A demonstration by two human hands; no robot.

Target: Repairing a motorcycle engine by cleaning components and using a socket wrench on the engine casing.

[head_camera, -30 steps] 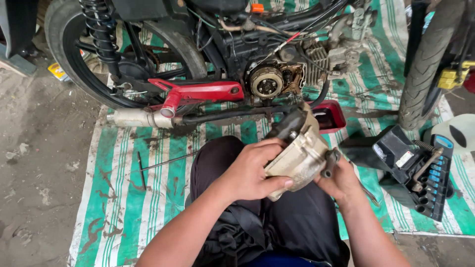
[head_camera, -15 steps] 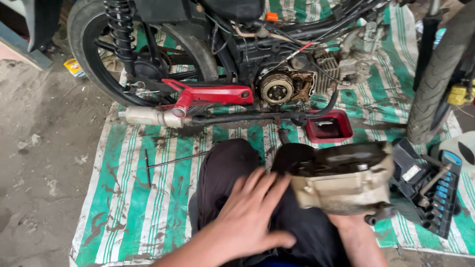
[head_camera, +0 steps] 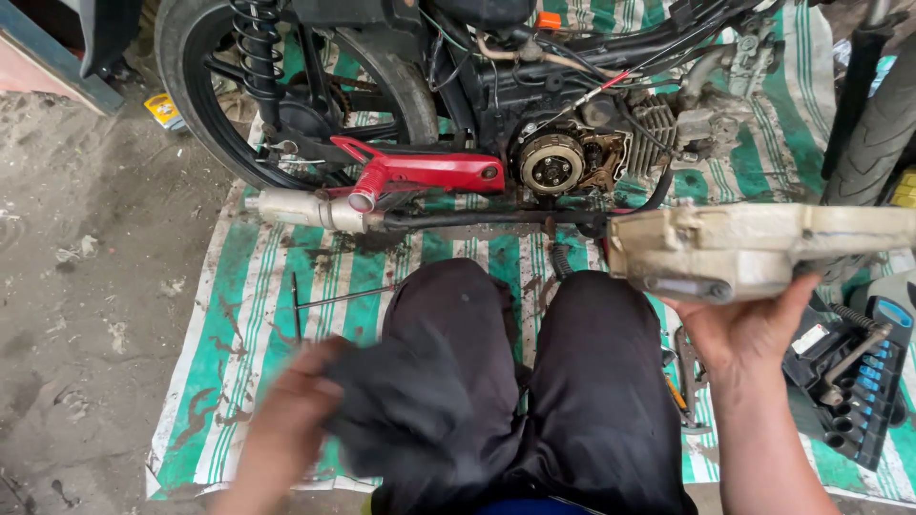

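Note:
My right hand (head_camera: 742,329) holds up a dirty cream-coloured metal engine cover (head_camera: 754,248), gripping it from below at the right of the view. My left hand (head_camera: 286,420), blurred by motion, is low at the left over my left knee and clutches a dark grey rag (head_camera: 401,405). My legs in dark trousers (head_camera: 572,381) fill the lower middle. Behind them stands a motorcycle (head_camera: 458,86) with its clutch (head_camera: 551,164) uncovered on the engine's side.
A green-and-white striped mat (head_camera: 248,315) lies under the motorcycle and me. A black socket set case (head_camera: 854,381) lies at the right. A thin metal rod (head_camera: 334,298) rests on the mat. A second tyre (head_camera: 873,124) stands at the right; bare dirt ground at the left.
The engine cover went from both hands at my lap to my right hand alone, raised and moved right. My left hand let go, dropped to the lower left and now holds a rag.

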